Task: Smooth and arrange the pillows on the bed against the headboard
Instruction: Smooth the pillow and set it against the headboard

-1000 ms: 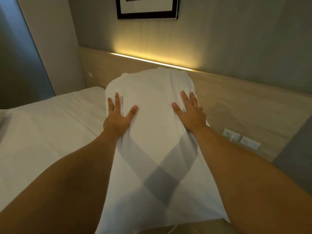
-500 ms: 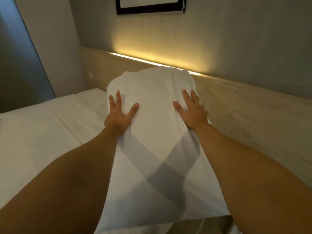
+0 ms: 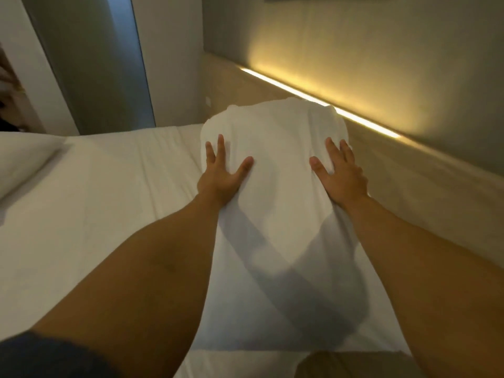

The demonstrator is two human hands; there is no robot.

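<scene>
One white pillow (image 3: 275,192) lies along the edge of the bed (image 3: 103,208) that runs beside the wooden headboard (image 3: 425,184), its far end pointing toward the far corner of the bed and its near end reaching almost to the person's body. Its right side appears to sit close against the headboard, though the right forearm hides most of that seam, so I cannot say they touch along the whole length.

Both hands are flat on the pillow's far half. The left hand (image 3: 222,177) lies near the pillow's left edge with fingers straight and spread, the thumb angled inward, pressing down and gripping nothing. The right hand (image 3: 341,175) mirrors it near the right edge, fingers straight and close together, palm down, also holding nothing. The fabric between them looks fairly smooth; a few soft wrinkles remain at the rounded far end, past the fingertips.

As a judgement, the smoothing of this pillow is well along: the middle and near part lie flat, and only the far end needs a last stroke. What is left is larger. A second pillow (image 3: 24,159) sits at the bed's far left edge, well apart from the headboard and untouched by either hand. It would have to be brought over, set against the headboard beside the first, and smoothed before the task could count as finished.
</scene>
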